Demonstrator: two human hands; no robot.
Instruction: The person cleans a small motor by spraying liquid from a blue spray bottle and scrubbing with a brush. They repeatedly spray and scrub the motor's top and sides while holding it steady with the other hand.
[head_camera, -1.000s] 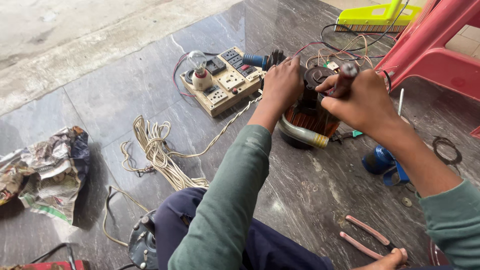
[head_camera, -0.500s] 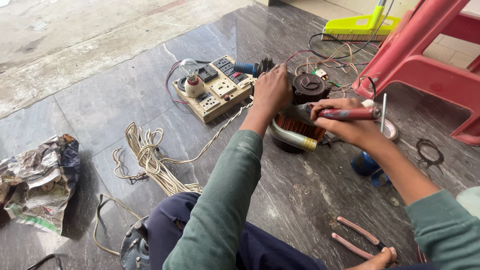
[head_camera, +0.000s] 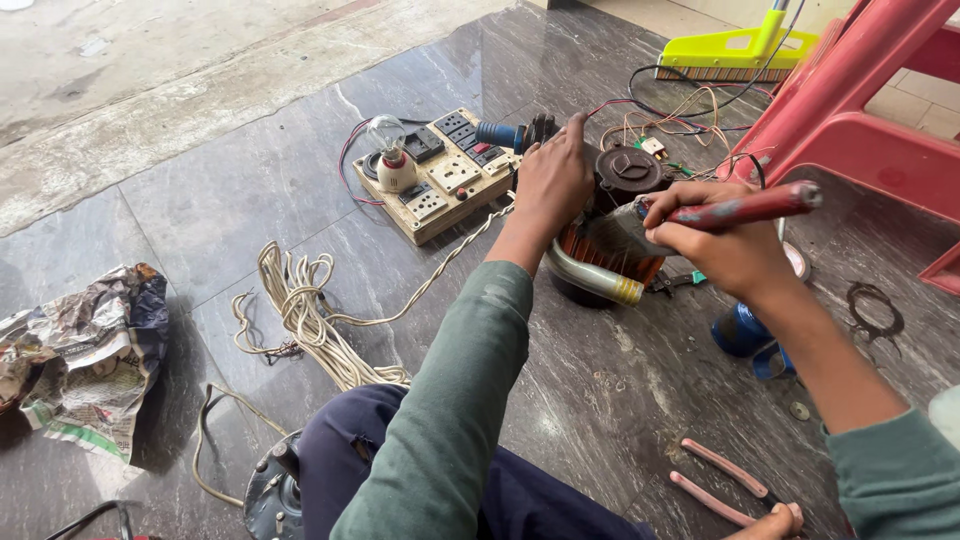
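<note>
Clenched around a red-handled tool (head_camera: 745, 207), the right hand (head_camera: 725, 245) holds it level over the motor (head_camera: 610, 235), its working end hidden against the copper windings; the left hand (head_camera: 555, 180) presses flat on the motor's far side, fingers spread, gripping nothing; the motor sits on the dark stone floor (head_camera: 250, 190); at ten o'clock from it lies a wooden switchboard (head_camera: 440, 178) with a bulb (head_camera: 388, 140); at eight o'clock, coiled cream cord (head_camera: 300, 310); at five o'clock, pink-handled pliers (head_camera: 725, 485).
</note>
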